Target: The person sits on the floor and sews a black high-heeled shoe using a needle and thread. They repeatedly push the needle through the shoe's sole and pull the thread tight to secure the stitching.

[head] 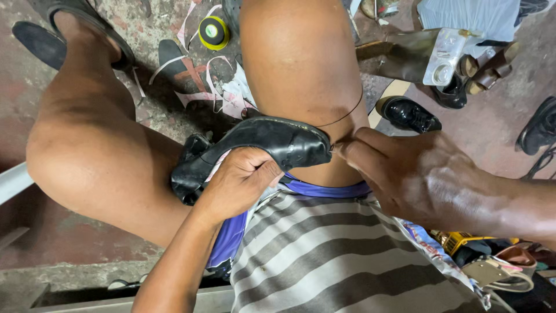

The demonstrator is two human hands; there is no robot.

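Observation:
A black leather shoe [263, 142] lies on my lap between my bare knees, toe pointing right. My left hand [237, 182] grips it from below at the middle, fingers curled around its side. My right hand [405, 171] is at the shoe's toe, fingertips pinched together on something small there, likely a needle. A thin dark thread [347, 115] runs in a curve from the toe up across my right thigh.
A yellow-green roll of tape [213, 32] and paper scraps [223, 93] lie on the concrete floor. Other black shoes [408, 114] stand at right, with a clear plastic bottle [443, 57] and heeled shoes [486, 69]. A dark sandal [40, 42] is at top left.

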